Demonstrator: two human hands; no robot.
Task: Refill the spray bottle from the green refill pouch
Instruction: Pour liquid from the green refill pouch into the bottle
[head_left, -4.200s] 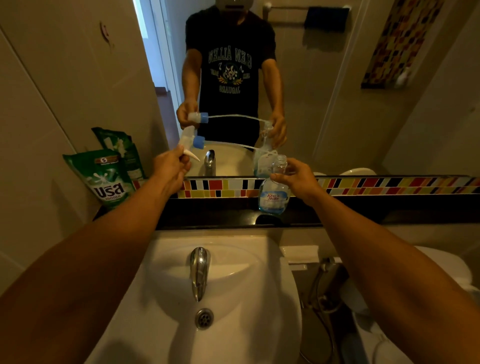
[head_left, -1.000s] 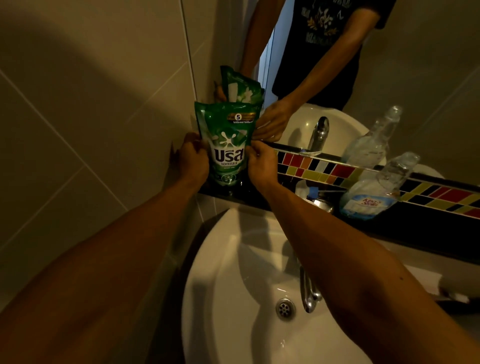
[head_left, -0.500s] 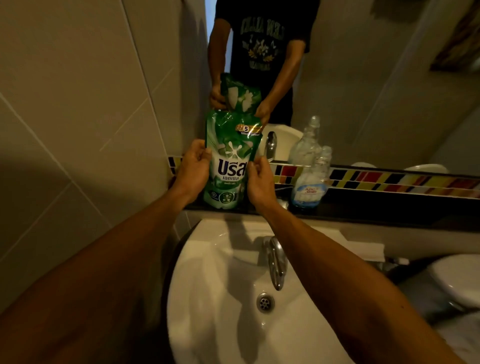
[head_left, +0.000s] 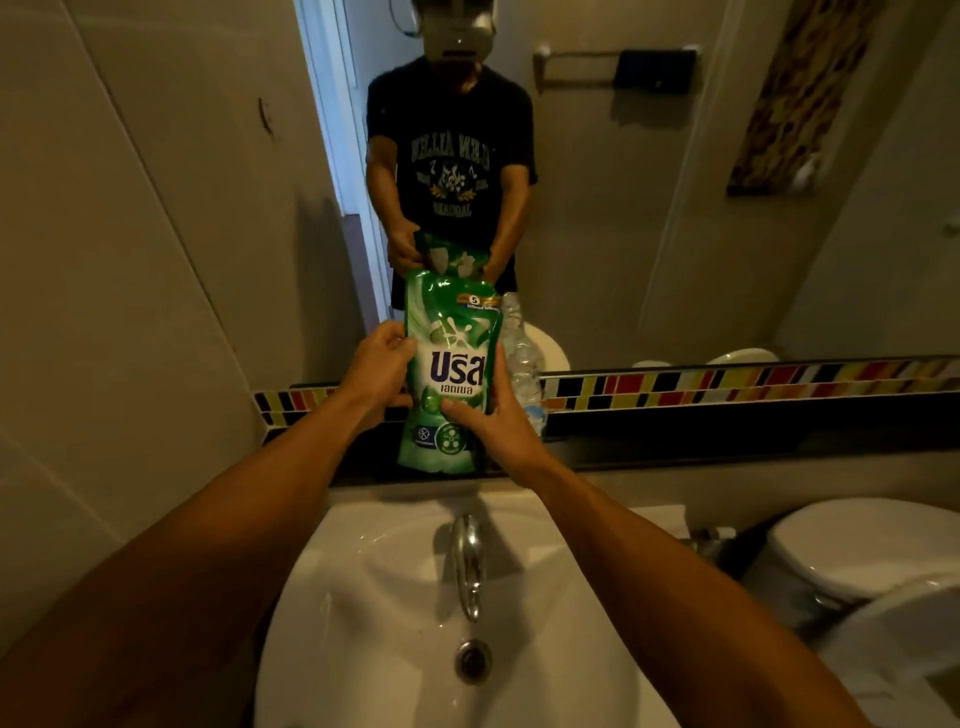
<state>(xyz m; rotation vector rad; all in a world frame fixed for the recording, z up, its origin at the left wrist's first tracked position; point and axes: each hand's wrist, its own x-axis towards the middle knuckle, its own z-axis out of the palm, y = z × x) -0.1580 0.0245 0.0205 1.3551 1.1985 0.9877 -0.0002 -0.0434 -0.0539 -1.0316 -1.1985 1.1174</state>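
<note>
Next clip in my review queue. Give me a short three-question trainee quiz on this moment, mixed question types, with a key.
1. True or false: both hands grip the green refill pouch.
2. Where is the spray bottle? A) behind the pouch on the ledge B) in the sink C) in the left hand
3. Fill in: below the pouch, over the sink, sits a chrome ____.

Key:
1. True: left hand and right hand hold its sides.
2. A
3. tap

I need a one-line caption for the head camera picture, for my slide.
Both hands, left hand and right hand, hold the green refill pouch upright above the sink, hiding part of the spray bottle.
</note>
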